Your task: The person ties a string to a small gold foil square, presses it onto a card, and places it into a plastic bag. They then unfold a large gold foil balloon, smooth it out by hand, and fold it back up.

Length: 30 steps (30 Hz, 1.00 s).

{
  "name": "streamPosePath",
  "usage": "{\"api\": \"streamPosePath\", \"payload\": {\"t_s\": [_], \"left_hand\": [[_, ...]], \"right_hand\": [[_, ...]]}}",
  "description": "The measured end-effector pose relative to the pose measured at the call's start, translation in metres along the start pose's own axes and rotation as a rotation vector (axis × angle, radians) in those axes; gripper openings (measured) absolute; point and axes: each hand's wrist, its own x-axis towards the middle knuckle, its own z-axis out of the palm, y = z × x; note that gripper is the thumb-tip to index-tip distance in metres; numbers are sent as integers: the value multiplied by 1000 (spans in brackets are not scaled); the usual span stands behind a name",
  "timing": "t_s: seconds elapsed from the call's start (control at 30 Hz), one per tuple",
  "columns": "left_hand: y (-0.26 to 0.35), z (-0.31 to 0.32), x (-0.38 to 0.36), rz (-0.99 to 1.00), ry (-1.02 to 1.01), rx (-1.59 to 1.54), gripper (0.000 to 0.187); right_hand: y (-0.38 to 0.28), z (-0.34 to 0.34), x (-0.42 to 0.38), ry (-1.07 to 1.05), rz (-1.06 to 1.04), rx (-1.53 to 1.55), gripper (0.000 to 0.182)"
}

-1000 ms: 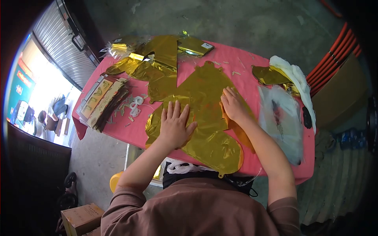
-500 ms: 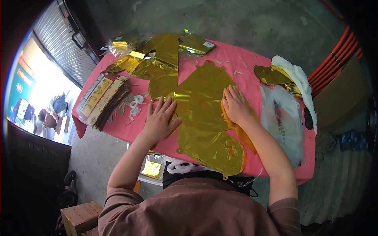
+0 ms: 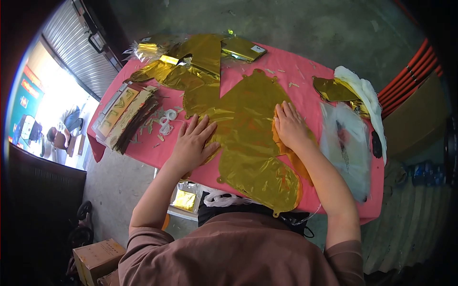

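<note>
Pressing down with fingers spread flat, the left hand (image 3: 193, 143) rests on the left edge of the gold foil balloon (image 3: 248, 138), which lies deflated across the middle of the pink table (image 3: 296, 71); part of the palm sits on bare pink cloth just beside the foil. The right hand (image 3: 290, 126) lies flat too, fingers together and pointing toward the top of the frame, on the balloon's right edge where an orange underside shows. The balloon's lower lobe reaches the near table edge at lower centre (its tip hangs slightly over). Left of the left hand, a stack of packaged strips (image 3: 126, 117) sits near the table's left edge, with small white scraps (image 3: 167, 121) between. More gold foil pieces (image 3: 191, 62) crowd the upper left. A clear plastic bag (image 3: 346, 148) fills the right side, just beside the right forearm. Bare cloth remains open in the upper right of the centre.
</note>
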Motion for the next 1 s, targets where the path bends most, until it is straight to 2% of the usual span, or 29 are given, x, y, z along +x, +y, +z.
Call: {"api": "streamPosePath", "payload": {"t_s": [0.17,0.23,0.33,0.43,0.8,1.0], "left_hand": [[0,2,0,7,14,27,56],[0,4,0,9,20,38,56],[0,3,0,16,25,51,57],[2,-1,0,0,-11,51,56],[3,-1,-2,-4,-55,40,56],[26,-23,20,14,154,239,56]], "right_hand": [[0,-8,3,-41,-17,-36,45],[-8,-19,6,39,-39,88,45],[-42,-28,-1,13,-126,251,44],[-60,-7,-17,-20,-208,291,44],[-61,0,-25,-13,-206,259,47],[-62,2,-25,-8,-200,295,47]]}}
